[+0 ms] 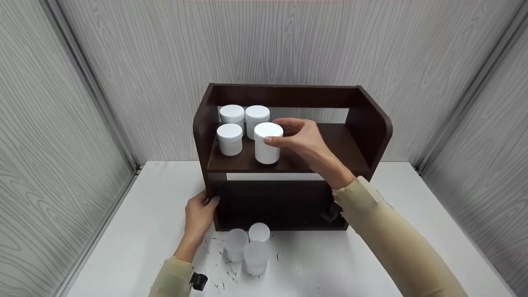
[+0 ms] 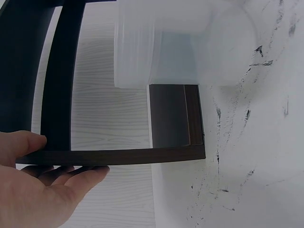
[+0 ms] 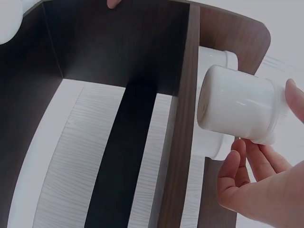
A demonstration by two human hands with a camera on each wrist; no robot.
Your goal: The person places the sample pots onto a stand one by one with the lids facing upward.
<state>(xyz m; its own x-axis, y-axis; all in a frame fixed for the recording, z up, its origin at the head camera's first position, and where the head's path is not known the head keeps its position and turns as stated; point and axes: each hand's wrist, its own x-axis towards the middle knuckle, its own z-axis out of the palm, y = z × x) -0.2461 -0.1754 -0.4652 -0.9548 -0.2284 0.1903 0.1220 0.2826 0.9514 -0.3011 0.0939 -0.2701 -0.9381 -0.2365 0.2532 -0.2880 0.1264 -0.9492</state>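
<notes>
A booth-like work cell, with grey wood-grain panels (image 1: 330, 45) on three sides of a white tabletop (image 1: 330, 264)

The rack (image 1: 288, 97) stands on the bench (image 1: 321, 264), before the back wall (image 1: 247, 41). On the left half of its upper shelf (image 1: 340, 142), the rear left jar (image 1: 232, 113) and rear right jar (image 1: 257, 117) sit side by side, the front left jar (image 1: 230, 140) before the former. Right of that, at the shelf's front edge, is the fourth jar (image 1: 267, 149), in the right grip (image 1: 303, 138). Before the rack's left half, three cups (image 1: 256, 258) cluster on the bench, right of the left grip (image 1: 200, 214), which holds the left side panel (image 1: 203, 132).
</notes>
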